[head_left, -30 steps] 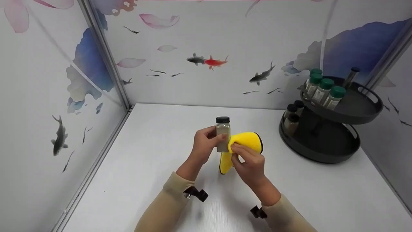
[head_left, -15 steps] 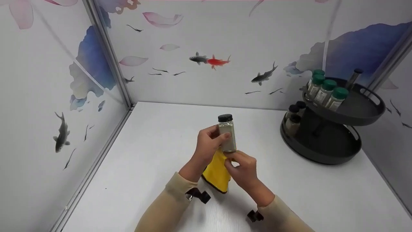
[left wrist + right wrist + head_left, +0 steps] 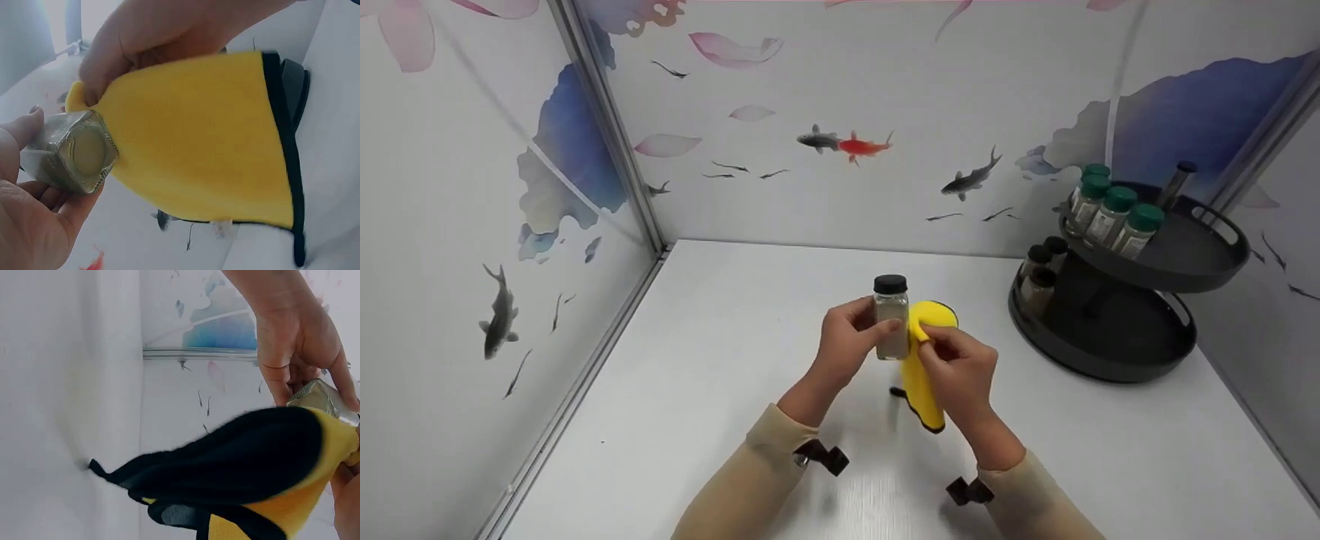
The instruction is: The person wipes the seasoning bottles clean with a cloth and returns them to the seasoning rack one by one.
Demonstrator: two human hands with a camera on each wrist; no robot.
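Note:
My left hand (image 3: 847, 343) grips a square glass spice jar (image 3: 892, 322) with a black lid, upright above the table, thumb across its front. In the left wrist view the bottom of the jar (image 3: 89, 151) faces the camera. My right hand (image 3: 966, 369) pinches a yellow cloth (image 3: 919, 375) with black edging against the jar's right side, and the rest of it hangs below the fingers. The right wrist view shows the black edge and folds of the cloth (image 3: 242, 455) close up, with the left hand (image 3: 298, 337) behind it.
On the right stands a black two-tier rack (image 3: 1110, 352). Several green-capped jars (image 3: 1112, 214) and a dark-capped one (image 3: 1176, 186) sit on its upper tier, dark-capped jars (image 3: 1039, 285) on the lower. Printed panels enclose the white table (image 3: 720, 315).
The right hand passed under the jar's bottom with the cloth, then came back up to its right side. The left hand tilted the jar slightly and set it upright again, still holding it.

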